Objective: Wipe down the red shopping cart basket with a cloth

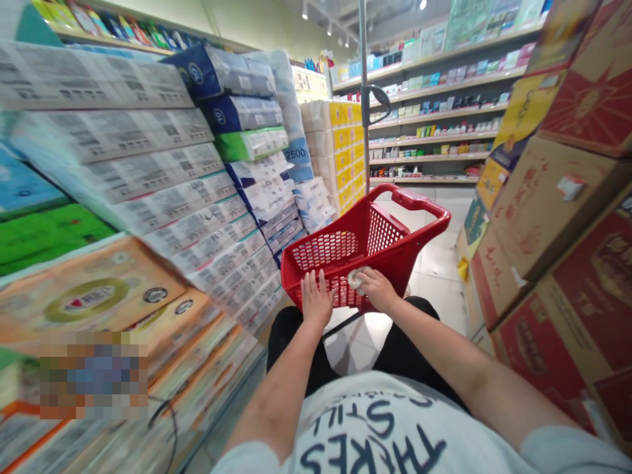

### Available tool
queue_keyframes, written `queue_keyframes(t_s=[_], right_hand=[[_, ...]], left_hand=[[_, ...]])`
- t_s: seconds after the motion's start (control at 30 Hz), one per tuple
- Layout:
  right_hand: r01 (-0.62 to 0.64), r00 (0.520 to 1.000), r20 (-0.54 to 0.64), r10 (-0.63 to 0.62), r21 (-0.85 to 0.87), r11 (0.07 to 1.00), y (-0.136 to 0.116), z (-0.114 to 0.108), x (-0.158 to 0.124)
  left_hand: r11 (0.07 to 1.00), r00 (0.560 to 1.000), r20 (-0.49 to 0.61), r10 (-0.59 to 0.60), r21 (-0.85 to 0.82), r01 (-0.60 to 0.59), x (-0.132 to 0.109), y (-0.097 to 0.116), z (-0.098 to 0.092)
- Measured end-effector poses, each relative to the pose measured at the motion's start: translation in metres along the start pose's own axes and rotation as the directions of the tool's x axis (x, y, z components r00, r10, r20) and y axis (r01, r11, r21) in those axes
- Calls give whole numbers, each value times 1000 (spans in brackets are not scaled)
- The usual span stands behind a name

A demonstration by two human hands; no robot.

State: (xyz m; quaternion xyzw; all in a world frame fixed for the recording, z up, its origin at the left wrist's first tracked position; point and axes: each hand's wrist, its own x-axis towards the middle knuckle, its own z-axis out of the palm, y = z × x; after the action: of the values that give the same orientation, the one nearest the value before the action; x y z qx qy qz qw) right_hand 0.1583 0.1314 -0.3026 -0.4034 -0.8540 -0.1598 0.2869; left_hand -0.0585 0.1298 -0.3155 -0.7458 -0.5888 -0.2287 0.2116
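A red plastic shopping basket (320,250) with a raised handle stands in front of my knees, its walls full of small holes. Against its near side wall lies my left hand (316,299), fingers spread and holding nothing. To the right of it, my right hand (376,288) presses a small whitish wad (355,279), perhaps a cloth, to the same wall. The inside of the basket shows only in part, and no goods are visible there.
Stacked tissue packs (162,158) rise close on the left, with orange packs (93,289) nearer. Cardboard boxes (548,204) line the right side. A metal pole (364,59) stands beyond the basket, before stocked shelves (444,83). Pale floor tiles (434,276) show between.
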Motion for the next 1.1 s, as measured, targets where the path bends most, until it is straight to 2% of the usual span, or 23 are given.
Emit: queue_keyframes(t_s=[0.07, 0.13, 0.3, 0.37, 0.47, 0.53, 0.67, 0.73, 0.87, 1.03, 1.1], right_hand=[[3, 997, -77, -3, 7, 1000, -4, -4, 12], [25, 996, -90, -23, 22, 999, -6, -4, 20], [-3, 992, 129, -2, 41, 999, -12, 15, 13], [11, 994, 112, -14, 30, 999, -15, 17, 13], [48, 999, 2, -48, 27, 999, -19, 11, 21], [39, 998, 43, -40, 25, 999, -21, 9, 23], [12, 974, 227, -15, 16, 1000, -25, 14, 17], [18, 977, 212, -22, 21, 1000, -27, 16, 16], [79, 994, 81, -79, 12, 997, -28, 14, 22], [82, 965, 252, -73, -25, 996, -32, 17, 14], [84, 972, 222, -81, -6, 996, -34, 18, 14]], left_hand=[[1000, 1000, 2, 0, -3, 0, 0, -1, 0], [1000, 1000, 4, 2, 1, -2, 0, -1, -1], [1000, 1000, -5, 5, 22, -5, -2, 1, -3], [1000, 1000, -15, 8, 27, -8, -3, 1, -3], [1000, 1000, -22, 2, 18, -2, -5, 1, -2], [1000, 1000, -17, -7, 6, 7, -5, 1, -3], [1000, 1000, -2, -6, -4, 6, -5, 1, -3], [1000, 1000, -12, -1, -4, 1, -5, 1, -2], [1000, 999, -43, -4, 0, 4, -6, -2, 3], [999, 1000, -19, 25, 39, -25, -8, -6, 3], [998, 1000, 2, 16, 53, -16, -8, -7, 0]])
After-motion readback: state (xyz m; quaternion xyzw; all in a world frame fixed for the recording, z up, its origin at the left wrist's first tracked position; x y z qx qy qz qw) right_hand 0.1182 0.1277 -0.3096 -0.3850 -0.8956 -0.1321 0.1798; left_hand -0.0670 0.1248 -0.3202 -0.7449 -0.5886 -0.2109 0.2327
